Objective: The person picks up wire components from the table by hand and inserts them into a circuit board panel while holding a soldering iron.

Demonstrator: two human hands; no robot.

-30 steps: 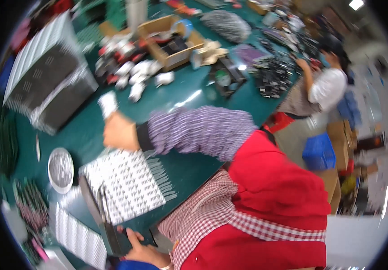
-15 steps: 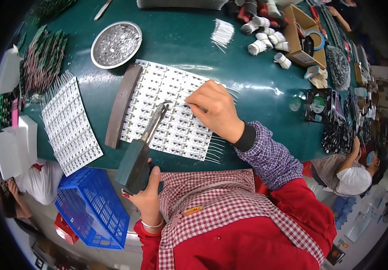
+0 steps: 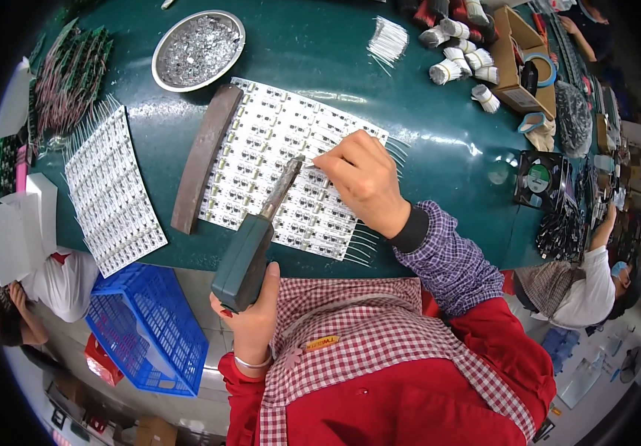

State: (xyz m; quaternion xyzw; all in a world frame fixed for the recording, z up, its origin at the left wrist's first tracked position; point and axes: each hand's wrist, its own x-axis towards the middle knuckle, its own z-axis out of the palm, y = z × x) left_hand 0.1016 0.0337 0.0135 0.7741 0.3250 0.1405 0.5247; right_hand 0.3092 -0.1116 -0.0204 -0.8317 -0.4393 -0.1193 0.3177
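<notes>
While the soldering iron [image 3: 257, 238] rests tip-down on the white circuit panel [image 3: 290, 175] at mid-worktop [image 3: 439, 111], the left hand [image 3: 250, 316] is wrapped tight round its green handle — the right hand [image 3: 361, 178] pinches a thin wire onto the panel beside the tip. A brown bar [image 3: 201, 156] lies along the panel's left edge; a metal dish [image 3: 198, 48] sits beyond.
</notes>
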